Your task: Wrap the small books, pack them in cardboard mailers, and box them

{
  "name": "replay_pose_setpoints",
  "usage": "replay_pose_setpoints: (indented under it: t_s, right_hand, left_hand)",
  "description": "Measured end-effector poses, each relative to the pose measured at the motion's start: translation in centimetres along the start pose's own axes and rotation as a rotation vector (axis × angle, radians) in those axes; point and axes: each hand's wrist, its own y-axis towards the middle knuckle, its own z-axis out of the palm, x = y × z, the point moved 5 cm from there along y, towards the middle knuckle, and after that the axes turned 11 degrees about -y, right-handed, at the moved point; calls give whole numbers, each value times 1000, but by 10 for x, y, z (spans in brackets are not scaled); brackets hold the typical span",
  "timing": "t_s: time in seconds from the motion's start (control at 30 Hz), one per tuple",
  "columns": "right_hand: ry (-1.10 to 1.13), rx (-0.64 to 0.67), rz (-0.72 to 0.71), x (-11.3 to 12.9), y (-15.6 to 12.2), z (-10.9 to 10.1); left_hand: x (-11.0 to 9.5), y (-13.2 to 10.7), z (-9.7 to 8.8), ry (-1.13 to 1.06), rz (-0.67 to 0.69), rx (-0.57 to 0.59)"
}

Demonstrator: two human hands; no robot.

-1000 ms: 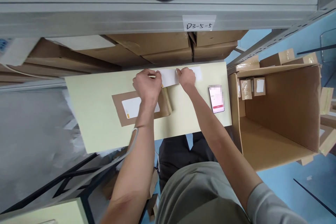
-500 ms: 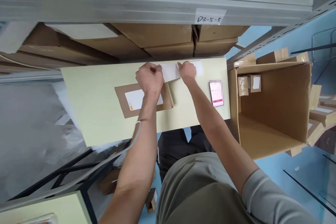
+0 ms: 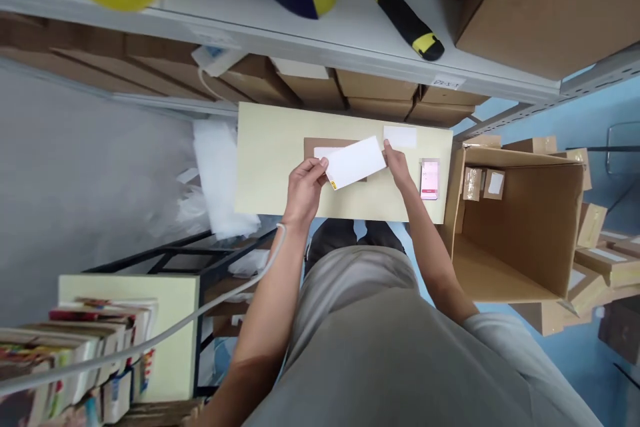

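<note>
A white rectangular paper label (image 3: 356,163) with a small yellow mark in one corner is stretched between my hands, tilted up to the right. My left hand (image 3: 303,191) pinches its left end between thumb and fingers. At the right end, my right hand (image 3: 399,165) grips the edge. Beneath the paper lies a flat brown cardboard parcel (image 3: 311,145), mostly covered, with part of another white label showing on it. One more white slip (image 3: 403,137) lies on the pale yellow table (image 3: 270,167), just beyond my right hand. A phone (image 3: 429,180) with a lit screen rests farther right.
A large open carton (image 3: 520,213) stands right of the table, two small boxes inside. Above is a grey shelf (image 3: 350,47) with tape rolls and a yellow-black utility knife (image 3: 407,20). Several books (image 3: 90,347) stand lower left. A grey cable (image 3: 200,310) passes by my left arm.
The white label has come up off the parcel area toward me and now faces up, held at both ends. My hands have moved apart. The view has shifted, showing more shelf and the books.
</note>
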Motion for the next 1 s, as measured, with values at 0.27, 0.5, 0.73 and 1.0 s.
replay_pose_setpoints:
  t_s: [0.27,0.5,0.73,1.0]
  right_hand:
    - [360,57,-133,37,-149,-9]
    - [307,-154,-215,67,-174,-12]
    - [313,-173,-335,122,-191,-17]
    - [349,-13,-378,171,-203,12]
  left_hand:
    - [-18,-26,-37,13,-45,75]
    - [-44,-19,-28,101,89,-9]
    - [-105,-80,8,381,520,332]
    - [-130,-86,-21,272,541,462]
